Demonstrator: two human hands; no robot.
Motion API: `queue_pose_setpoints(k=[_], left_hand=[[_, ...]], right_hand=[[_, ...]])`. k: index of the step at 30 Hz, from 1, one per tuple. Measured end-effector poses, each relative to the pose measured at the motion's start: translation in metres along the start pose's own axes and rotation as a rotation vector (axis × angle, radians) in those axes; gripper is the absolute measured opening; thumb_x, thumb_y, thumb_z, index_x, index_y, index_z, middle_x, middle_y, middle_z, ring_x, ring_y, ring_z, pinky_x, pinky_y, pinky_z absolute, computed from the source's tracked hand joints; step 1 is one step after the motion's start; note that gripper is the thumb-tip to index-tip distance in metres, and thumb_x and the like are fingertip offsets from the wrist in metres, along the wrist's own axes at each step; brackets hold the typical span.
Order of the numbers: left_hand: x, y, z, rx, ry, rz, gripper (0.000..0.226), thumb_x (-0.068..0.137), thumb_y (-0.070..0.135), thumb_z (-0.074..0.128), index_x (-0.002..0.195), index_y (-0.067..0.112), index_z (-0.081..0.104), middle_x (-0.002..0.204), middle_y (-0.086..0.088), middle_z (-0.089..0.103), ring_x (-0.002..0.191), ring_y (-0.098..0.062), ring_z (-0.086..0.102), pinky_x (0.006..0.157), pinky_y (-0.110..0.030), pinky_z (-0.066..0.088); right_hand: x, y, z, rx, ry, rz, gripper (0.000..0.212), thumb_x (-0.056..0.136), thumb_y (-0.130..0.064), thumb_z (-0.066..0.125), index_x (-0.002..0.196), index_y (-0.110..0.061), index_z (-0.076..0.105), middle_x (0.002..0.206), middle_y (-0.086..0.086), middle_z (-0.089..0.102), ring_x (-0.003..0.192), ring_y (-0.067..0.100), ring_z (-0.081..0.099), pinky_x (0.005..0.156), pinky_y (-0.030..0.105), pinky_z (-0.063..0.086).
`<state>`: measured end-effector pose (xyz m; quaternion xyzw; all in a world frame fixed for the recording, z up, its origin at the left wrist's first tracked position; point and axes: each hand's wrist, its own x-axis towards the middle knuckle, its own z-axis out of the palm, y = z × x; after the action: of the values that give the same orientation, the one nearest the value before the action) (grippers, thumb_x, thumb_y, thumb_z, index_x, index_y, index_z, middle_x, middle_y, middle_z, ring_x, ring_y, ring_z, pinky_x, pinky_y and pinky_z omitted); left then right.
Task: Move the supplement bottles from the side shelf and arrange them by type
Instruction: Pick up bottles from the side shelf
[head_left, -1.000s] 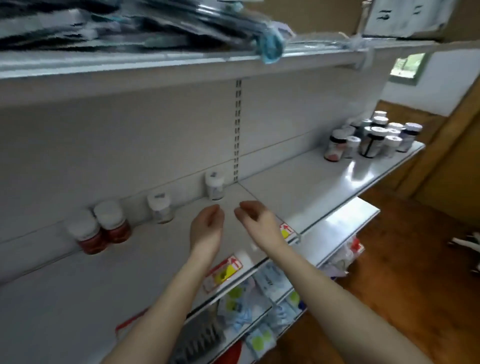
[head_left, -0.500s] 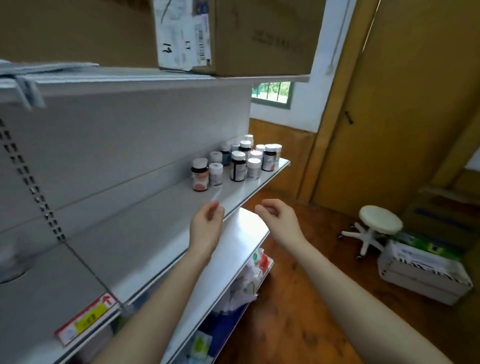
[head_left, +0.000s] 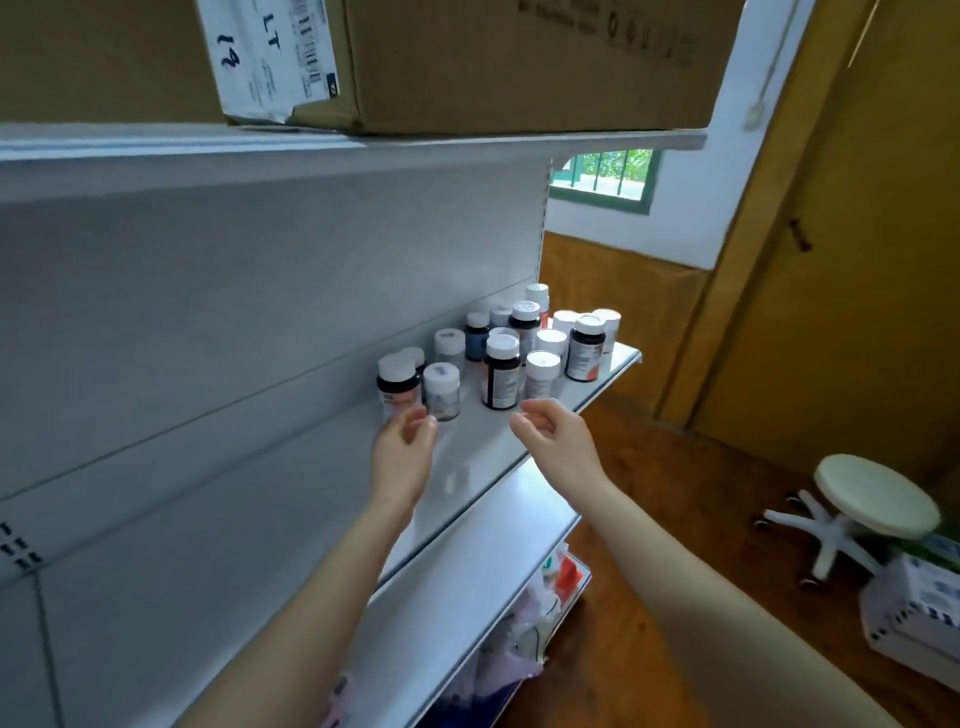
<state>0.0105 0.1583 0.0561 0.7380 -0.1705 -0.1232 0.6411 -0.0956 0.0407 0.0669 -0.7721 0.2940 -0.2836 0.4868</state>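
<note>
Your left hand (head_left: 402, 449) is raised at the centre of the frame. Its fingers (head_left: 415, 420) are loosely curled and a little apart, and they hold nothing. Their tips sit at the foot of the nearest dark bottle (head_left: 397, 384), which has a white cap. The blur there makes it impossible to tell whether they touch it.

Your right hand (head_left: 553, 439) is just to the right at about the same height. Its thumb and fingers (head_left: 537, 410) are bent and apart, also empty. They are close below a tall dark bottle (head_left: 500, 376) and a white bottle (head_left: 542, 375).

The supplement bottles (head_left: 519, 343) stand upright in a tight cluster on the grey shelf (head_left: 475, 447), just above the centre of the frame. The cluster runs back toward the shelf's far right end. The group is mixed: dark bodies with white caps, plain white ones and a blue bottle (head_left: 476, 338) against the back panel. A pale bottle (head_left: 441, 391) stands right beside the nearest dark one.

Across the top of the frame a cardboard box (head_left: 519, 62) with a white label (head_left: 270, 57) sits on the upper shelf (head_left: 467, 140). Below your arms a lower shelf (head_left: 493, 545) juts out, with packets (head_left: 545, 603) stacked under it.

At the lower right a white stool (head_left: 872, 499) stands on the wooden floor (head_left: 675, 493), next to a white crate (head_left: 914, 608). A green-framed window (head_left: 602, 179) and a wooden door (head_left: 857, 260) fill the upper right.
</note>
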Motion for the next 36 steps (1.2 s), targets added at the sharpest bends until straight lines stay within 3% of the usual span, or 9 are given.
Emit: queue_pose_setpoints(k=[3, 6, 12, 16, 22, 27, 29, 32, 36], left_hand=[[0.032, -0.01, -0.003, 0.065, 0.079, -0.036, 0.021, 0.09, 0.014, 0.051, 0.109, 0.008, 0.06, 0.102, -0.004, 0.061, 0.093, -0.02, 0.057, 0.079, -0.024, 0.039], [0.065, -0.024, -0.012, 0.152, 0.145, -0.052, 0.021, 0.088, 0.007, 0.053, 0.106, -0.002, 0.06, 0.108, -0.017, 0.064, 0.102, -0.028, 0.059, 0.078, -0.023, 0.036], [0.11, -0.04, -0.017, 0.294, 0.065, -0.173, 0.047, 0.093, 0.018, 0.048, 0.135, 0.003, 0.037, 0.143, -0.015, 0.042, 0.13, -0.026, 0.042, 0.103, -0.03, 0.032], [0.125, -0.044, -0.014, 0.248, -0.024, -0.208, 0.061, 0.09, 0.033, 0.051, 0.141, 0.007, 0.028, 0.147, -0.013, 0.036, 0.133, -0.024, 0.039, 0.105, -0.03, 0.031], [0.126, -0.051, -0.008, 0.253, -0.002, -0.071, 0.081, 0.053, 0.06, 0.048, 0.123, 0.02, 0.054, 0.121, -0.004, 0.063, 0.112, -0.018, 0.058, 0.085, -0.019, 0.041], [0.117, -0.061, -0.013, 0.246, 0.155, -0.046, 0.044, 0.075, 0.019, 0.071, 0.117, 0.016, 0.06, 0.098, 0.001, 0.067, 0.092, -0.017, 0.064, 0.061, 0.002, 0.038], [0.109, -0.054, -0.015, 0.22, 0.216, -0.016, 0.039, 0.077, 0.013, 0.071, 0.115, 0.014, 0.061, 0.099, -0.002, 0.068, 0.086, -0.014, 0.062, 0.062, 0.001, 0.039], [0.094, -0.038, -0.021, 0.142, 0.295, 0.044, 0.028, 0.075, 0.025, 0.072, 0.101, 0.024, 0.064, 0.099, -0.002, 0.069, 0.086, -0.017, 0.063, 0.074, -0.015, 0.045], [0.069, -0.009, -0.028, 0.026, 0.425, 0.079, 0.035, 0.077, 0.018, 0.071, 0.11, 0.012, 0.062, 0.109, -0.008, 0.067, 0.097, -0.021, 0.063, 0.088, -0.034, 0.049]], right_hand=[[0.041, 0.006, 0.024, -0.004, -0.08, 0.008, 0.034, 0.088, -0.024, 0.059, 0.118, -0.008, 0.056, 0.1, 0.0, 0.059, 0.096, 0.012, 0.057, 0.083, 0.023, 0.044], [0.073, 0.015, 0.054, -0.019, -0.164, 0.021, 0.03, 0.089, -0.021, 0.059, 0.115, -0.006, 0.057, 0.097, -0.001, 0.059, 0.096, 0.013, 0.057, 0.083, 0.024, 0.044], [0.113, 0.031, 0.108, -0.079, -0.322, 0.057, 0.021, 0.087, -0.017, 0.059, 0.103, -0.004, 0.059, 0.102, 0.014, 0.066, 0.096, 0.025, 0.06, 0.084, 0.033, 0.044], [0.128, 0.038, 0.131, -0.175, -0.374, -0.002, 0.01, 0.089, -0.012, 0.049, 0.082, -0.02, 0.051, 0.081, -0.002, 0.058, 0.086, 0.016, 0.051, 0.071, 0.023, 0.035], [0.127, 0.043, 0.136, -0.103, -0.412, -0.029, 0.043, 0.087, -0.006, 0.052, 0.129, -0.012, 0.045, 0.118, 0.007, 0.061, 0.109, 0.022, 0.056, 0.089, 0.029, 0.042], [0.122, 0.037, 0.129, 0.066, -0.384, 0.032, 0.035, 0.084, -0.003, 0.059, 0.117, -0.008, 0.051, 0.088, 0.0, 0.059, 0.085, 0.015, 0.054, 0.079, 0.026, 0.041], [0.121, 0.025, 0.123, 0.138, -0.402, 0.025, 0.032, 0.083, 0.0, 0.06, 0.114, -0.002, 0.055, 0.086, 0.002, 0.058, 0.084, 0.017, 0.053, 0.078, 0.027, 0.044], [0.118, -0.001, 0.112, 0.18, -0.44, -0.063, 0.03, 0.085, 0.005, 0.057, 0.114, -0.001, 0.059, 0.085, 0.0, 0.06, 0.083, 0.013, 0.053, 0.065, 0.006, 0.043], [0.106, -0.04, 0.1, 0.248, -0.458, -0.168, 0.031, 0.086, -0.01, 0.061, 0.116, -0.012, 0.057, 0.1, -0.001, 0.063, 0.089, 0.009, 0.058, 0.066, 0.002, 0.044]])
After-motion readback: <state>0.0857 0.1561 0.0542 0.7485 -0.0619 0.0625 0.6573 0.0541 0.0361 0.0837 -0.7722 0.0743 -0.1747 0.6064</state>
